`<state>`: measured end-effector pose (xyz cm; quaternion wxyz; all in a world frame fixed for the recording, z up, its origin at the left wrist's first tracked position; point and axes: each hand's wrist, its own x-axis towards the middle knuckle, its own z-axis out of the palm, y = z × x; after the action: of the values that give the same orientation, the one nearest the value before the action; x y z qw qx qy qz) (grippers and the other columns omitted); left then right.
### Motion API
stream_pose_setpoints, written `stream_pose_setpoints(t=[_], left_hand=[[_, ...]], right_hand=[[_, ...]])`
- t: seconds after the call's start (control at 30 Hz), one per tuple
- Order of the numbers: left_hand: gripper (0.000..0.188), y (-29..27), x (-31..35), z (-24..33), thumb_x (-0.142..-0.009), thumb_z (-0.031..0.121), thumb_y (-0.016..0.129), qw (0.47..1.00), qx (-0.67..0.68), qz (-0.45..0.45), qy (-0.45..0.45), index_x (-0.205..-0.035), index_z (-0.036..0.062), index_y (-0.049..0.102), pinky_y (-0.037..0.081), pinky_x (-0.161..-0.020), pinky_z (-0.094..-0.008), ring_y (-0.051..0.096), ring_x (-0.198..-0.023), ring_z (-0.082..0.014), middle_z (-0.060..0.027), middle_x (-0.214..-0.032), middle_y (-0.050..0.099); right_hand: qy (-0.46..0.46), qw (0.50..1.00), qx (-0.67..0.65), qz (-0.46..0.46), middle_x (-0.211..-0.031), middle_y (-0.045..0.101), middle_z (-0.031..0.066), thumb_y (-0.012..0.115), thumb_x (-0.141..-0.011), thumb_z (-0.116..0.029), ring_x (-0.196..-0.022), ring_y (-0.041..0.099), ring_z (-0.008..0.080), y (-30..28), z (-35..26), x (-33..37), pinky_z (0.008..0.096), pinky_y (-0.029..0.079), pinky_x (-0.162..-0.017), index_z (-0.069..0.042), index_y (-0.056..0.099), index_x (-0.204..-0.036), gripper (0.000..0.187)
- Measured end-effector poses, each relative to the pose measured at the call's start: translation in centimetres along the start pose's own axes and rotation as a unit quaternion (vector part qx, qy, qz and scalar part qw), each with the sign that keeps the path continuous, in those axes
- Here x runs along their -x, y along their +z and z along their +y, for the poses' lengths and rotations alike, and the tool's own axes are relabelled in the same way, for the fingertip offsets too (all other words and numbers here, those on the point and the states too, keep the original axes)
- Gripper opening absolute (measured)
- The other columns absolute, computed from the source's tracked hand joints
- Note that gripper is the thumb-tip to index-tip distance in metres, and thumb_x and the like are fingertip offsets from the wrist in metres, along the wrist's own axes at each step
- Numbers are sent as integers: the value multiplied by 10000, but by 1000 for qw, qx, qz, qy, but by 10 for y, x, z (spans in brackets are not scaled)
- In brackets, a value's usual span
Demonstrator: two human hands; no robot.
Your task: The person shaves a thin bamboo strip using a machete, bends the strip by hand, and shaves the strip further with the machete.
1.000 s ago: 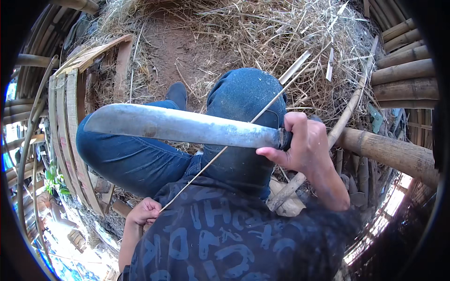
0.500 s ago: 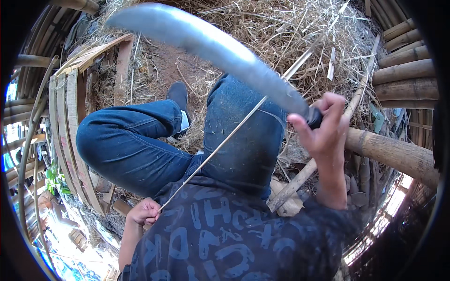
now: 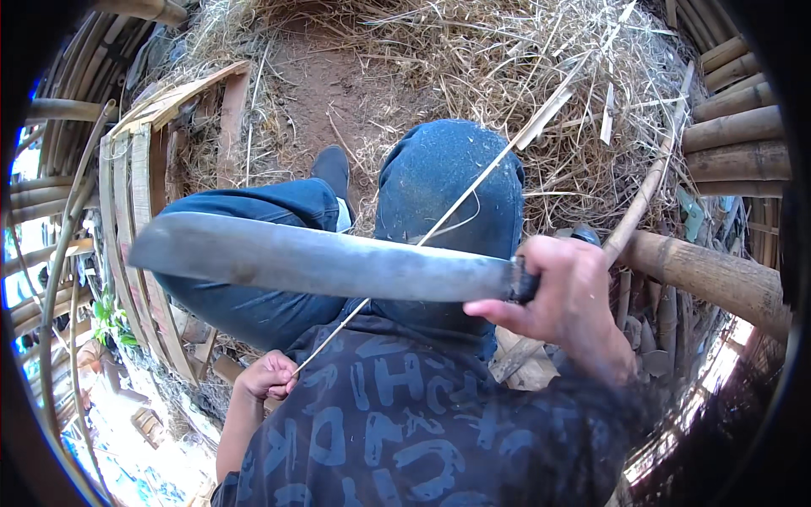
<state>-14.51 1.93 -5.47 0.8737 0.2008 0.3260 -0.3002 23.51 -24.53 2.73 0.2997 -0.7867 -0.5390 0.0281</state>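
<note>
My left hand (image 3: pixel 270 376) pinches the near end of a thin strip (image 3: pixel 465 198); my right hand (image 3: pixel 564 291) is wrapped round a machete (image 3: pixel 338 260) by its handle. Blade crosses above the strip, contact unclear. Strip slants over my right knee (image 3: pixel 427 169) toward straw (image 3: pixel 473 76). Slatted crate (image 3: pixel 124 194) left, bamboo pole (image 3: pixel 705 272) right.
</note>
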Motion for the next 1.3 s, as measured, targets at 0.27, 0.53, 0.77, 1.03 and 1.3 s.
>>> stream_pose_setpoints(t=[0.27,0.53,0.77,1.03,1.3], left_hand=[[297,-6,-2,-2,-880,207,651,1000,-7,-2,-3,-733,-44,592,170,-362,-226,260,-360,-40,13,-472,415],[289,-10,1,-10,-887,199,639,999,26,-40,4,-745,-48,588,166,-353,-227,249,-352,-35,16,-470,405],[286,-10,-1,-7,-883,194,642,999,25,-39,2,-746,-53,592,178,-352,-224,260,-348,-37,5,-477,428],[304,-7,3,-2,-881,211,641,1000,1,-10,-4,-743,-55,597,171,-358,-217,269,-353,-37,9,-475,423],[312,-10,3,-4,-882,224,639,999,11,-47,-16,-733,-45,583,172,-358,-217,261,-354,-34,8,-485,426]], right_hand=[[20,995,91,22,-488,415,5,634,-775,-605,-410,531,186,15,18,-6,299,421,-397,-61,451,-896,586],[151,978,105,94,-494,387,-12,574,-838,-587,-384,484,137,0,66,-13,295,394,-350,-78,372,-895,550],[190,968,-46,159,-527,413,13,625,-835,-534,-410,496,162,-4,60,5,280,401,-387,-77,366,-920,532],[50,998,11,38,-530,428,16,656,-783,-571,-409,533,191,15,14,-7,306,430,-395,-69,421,-888,564],[55,995,76,42,-493,411,21,610,-814,-580,-390,524,213,12,37,-15,319,419,-385,-65,406,-902,561]])
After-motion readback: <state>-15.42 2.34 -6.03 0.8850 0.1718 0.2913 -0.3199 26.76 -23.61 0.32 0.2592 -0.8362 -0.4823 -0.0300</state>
